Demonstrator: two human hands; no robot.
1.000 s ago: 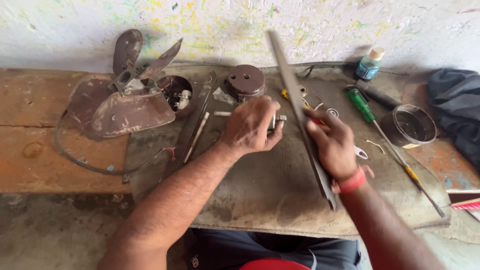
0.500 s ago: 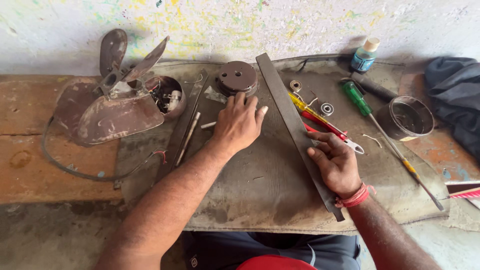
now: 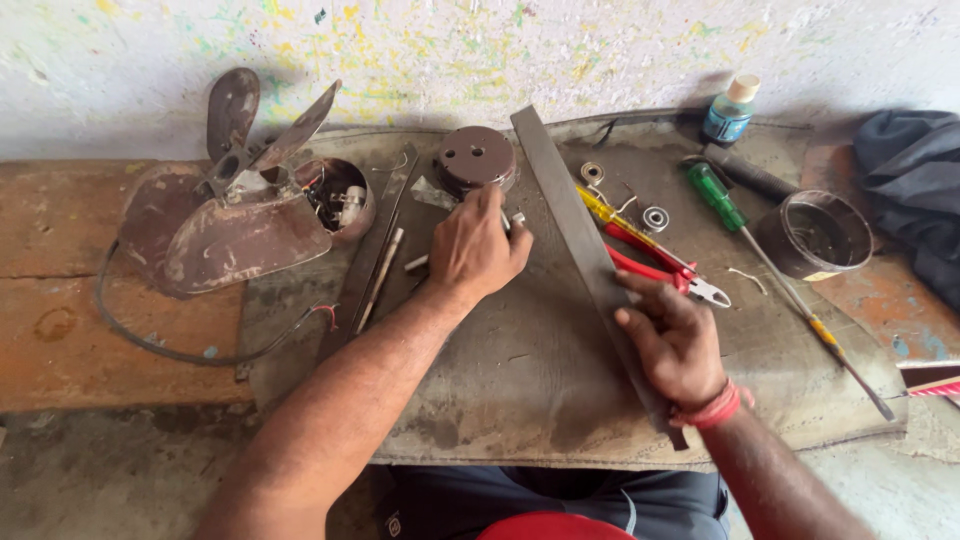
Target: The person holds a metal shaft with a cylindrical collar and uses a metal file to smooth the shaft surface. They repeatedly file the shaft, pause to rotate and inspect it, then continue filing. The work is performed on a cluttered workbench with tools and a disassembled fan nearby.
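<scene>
Centrally, bare mat (image 3: 520,370) lies between the left hand (image 3: 475,250), fingers curled on a small metal rod (image 3: 418,262), and the right hand (image 3: 675,340), gripping the long flat dark metal bar (image 3: 570,215).

Soft, even daylight fills the scene, bright on the pale wall (image 3: 600,50) at the top and dimmer along the lower edge. Shadows are faint and short, lying close under the hands and tools. No glare shows. Focus is sharp throughout, with slight wide-angle bending at the edges.

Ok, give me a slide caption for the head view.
Left hand reaching to a round metal cap, right hand resting on a long flat metal bar, beside a dismantled fan.
</scene>
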